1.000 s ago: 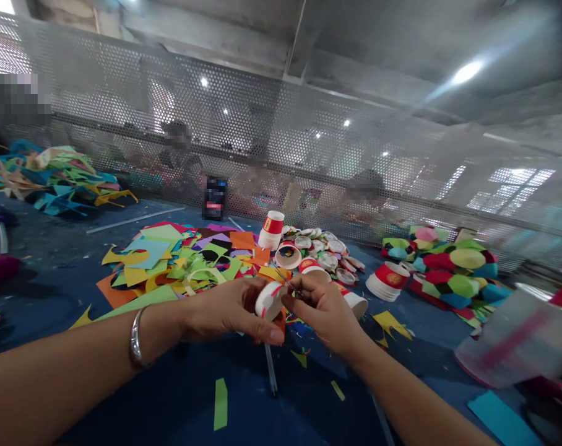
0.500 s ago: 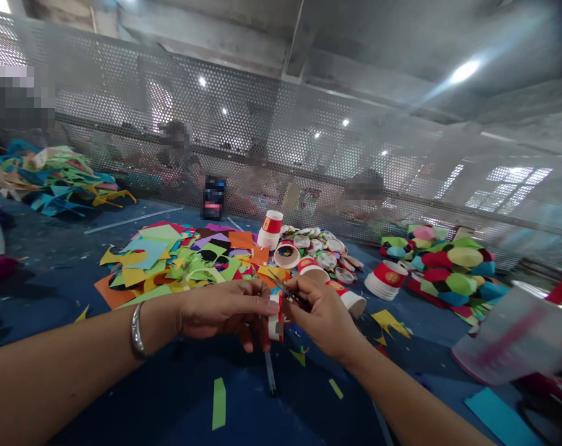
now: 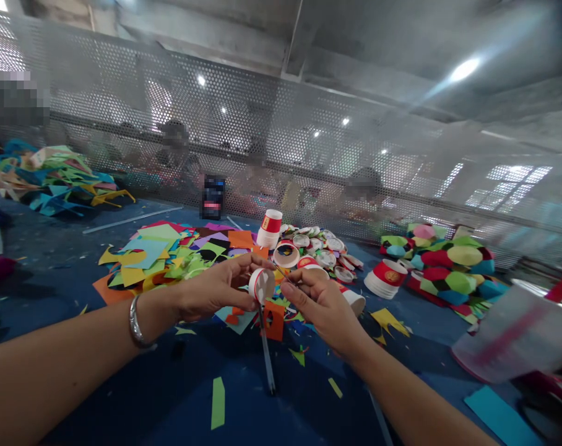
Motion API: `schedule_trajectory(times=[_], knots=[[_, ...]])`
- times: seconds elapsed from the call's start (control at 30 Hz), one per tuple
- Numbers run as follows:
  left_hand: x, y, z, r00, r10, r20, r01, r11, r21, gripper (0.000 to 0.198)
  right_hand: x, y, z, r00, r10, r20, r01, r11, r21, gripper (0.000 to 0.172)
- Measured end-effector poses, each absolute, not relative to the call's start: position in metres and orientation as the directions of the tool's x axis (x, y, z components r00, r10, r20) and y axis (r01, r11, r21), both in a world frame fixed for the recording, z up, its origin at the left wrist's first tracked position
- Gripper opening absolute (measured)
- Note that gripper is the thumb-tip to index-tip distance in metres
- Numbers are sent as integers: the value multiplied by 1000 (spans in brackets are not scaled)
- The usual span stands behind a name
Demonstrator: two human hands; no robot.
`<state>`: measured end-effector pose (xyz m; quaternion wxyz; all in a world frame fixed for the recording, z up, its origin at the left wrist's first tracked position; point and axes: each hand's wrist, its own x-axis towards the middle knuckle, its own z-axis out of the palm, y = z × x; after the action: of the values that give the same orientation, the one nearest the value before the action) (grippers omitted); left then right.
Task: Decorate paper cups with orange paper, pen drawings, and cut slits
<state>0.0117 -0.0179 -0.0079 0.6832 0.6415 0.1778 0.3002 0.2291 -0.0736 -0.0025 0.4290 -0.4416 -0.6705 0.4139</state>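
Observation:
In my left hand point(image 3: 223, 288), pinched between thumb and fingers, is a small white piece of paper cup point(image 3: 264, 286) with a red edge, its round side turned toward me. My right hand point(image 3: 320, 303) is closed around scissors point(image 3: 281, 274), mostly hidden by the fingers; their thin dark blades point up and left, close to the cup piece. Beneath the hands lie an orange paper scrap with a hole point(image 3: 273, 322) and a pen-like stick point(image 3: 268, 359). Just beyond my right hand are red and white paper cups point(image 3: 354, 301).
Coloured paper scraps point(image 3: 142, 248) spread left of centre. Behind are stacked paper cups point(image 3: 269, 229) and a pile of cut cup bottoms point(image 3: 327, 257). To the right stand another cup stack point(image 3: 387, 279), patchwork paper balls point(image 3: 455, 275) and a translucent tumbler point(image 3: 513, 334). A phone point(image 3: 213, 197) leans against the mesh partition point(image 3: 272, 118).
The cup piece has turned from edge-on to show its round white side and moved slightly up and left. My left hand has risen with it; the scissors have drawn a little away.

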Motion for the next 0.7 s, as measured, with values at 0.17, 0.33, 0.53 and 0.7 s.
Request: schedule_trajectory(times=[0.17,0.33,0.53,0.7], knots=[[13,-13,-15,680,691,245,-160,-186,969,55,229,-75,-3,-246,956,158,185,206,-961,31],[14,-14,-13,666,696,267,-136,-239,962,52,228,-75,-2,-261,956,131,238,195,-952,34],[15,-13,-15,629,690,359,-115,-374,920,51,229,-73,-3,-274,954,123,318,211,-924,32],[18,-12,-20,578,693,431,-89,-471,878,51,228,-74,-5,-287,947,143,376,248,-893,33]])
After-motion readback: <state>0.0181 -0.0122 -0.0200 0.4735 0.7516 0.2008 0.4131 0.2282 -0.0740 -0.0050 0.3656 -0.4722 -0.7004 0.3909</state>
